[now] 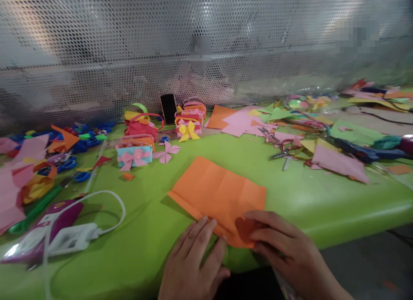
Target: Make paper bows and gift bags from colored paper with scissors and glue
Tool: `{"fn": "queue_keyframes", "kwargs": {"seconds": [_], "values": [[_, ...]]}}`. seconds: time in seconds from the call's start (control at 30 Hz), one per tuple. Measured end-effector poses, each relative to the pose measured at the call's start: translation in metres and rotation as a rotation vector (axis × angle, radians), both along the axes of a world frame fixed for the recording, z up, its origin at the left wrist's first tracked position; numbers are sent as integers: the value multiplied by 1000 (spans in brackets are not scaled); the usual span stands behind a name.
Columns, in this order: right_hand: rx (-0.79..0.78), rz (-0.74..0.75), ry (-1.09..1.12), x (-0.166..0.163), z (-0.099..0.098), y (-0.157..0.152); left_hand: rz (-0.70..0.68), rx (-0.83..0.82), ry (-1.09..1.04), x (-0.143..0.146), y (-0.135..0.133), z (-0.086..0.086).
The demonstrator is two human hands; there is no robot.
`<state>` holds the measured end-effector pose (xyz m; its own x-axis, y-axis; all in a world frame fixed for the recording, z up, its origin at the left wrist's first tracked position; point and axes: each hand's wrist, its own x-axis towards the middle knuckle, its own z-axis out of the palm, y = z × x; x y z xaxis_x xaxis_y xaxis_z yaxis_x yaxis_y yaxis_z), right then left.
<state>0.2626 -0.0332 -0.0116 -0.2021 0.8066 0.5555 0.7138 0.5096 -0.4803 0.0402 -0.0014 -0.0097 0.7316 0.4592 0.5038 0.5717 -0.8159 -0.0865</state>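
A creased sheet of orange paper lies at an angle on the green table, with a narrow fold along its near edge. My left hand rests at that near edge, fingers stretched out, the fingertips pressing on the fold. At the sheet's right corner, my right hand has the paper pinched between thumb and fingers, and the corner is bent up a little there. Beyond the sheet stand small paper handbags, among them a blue one with a pink bow and a pink one with a yellow bow.
A phone leans against the perforated metal panel. Scissors and paper scraps lie to the right. At left are a white power adapter with its cable, a green-handled tool and a purple packet.
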Motion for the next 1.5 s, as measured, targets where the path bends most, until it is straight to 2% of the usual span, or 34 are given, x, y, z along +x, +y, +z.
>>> {"fn": "queue_keyframes", "kwargs": {"seconds": [0.17,0.37,0.7,0.83,1.03,1.2,1.4,1.5], "values": [[-110,-88,38,-5,3,6,19,8,-16,-1,-1,-2],[-76,-176,31,-21,6,12,15,3,-35,-1,-1,-8],[-142,-172,50,-27,5,12,35,-6,-106,2,-3,-17],[-166,-161,30,-27,3,13,39,-7,-112,0,-1,-15],[-139,-157,-23,-27,4,15,-35,46,8,-2,3,-9],[-188,-147,-24,-25,3,14,42,31,-100,3,0,-17],[-123,-402,7,-35,-7,6,45,4,-119,5,-2,-17],[-63,-444,-47,-40,-9,3,52,-15,-124,6,-3,-16]]}}
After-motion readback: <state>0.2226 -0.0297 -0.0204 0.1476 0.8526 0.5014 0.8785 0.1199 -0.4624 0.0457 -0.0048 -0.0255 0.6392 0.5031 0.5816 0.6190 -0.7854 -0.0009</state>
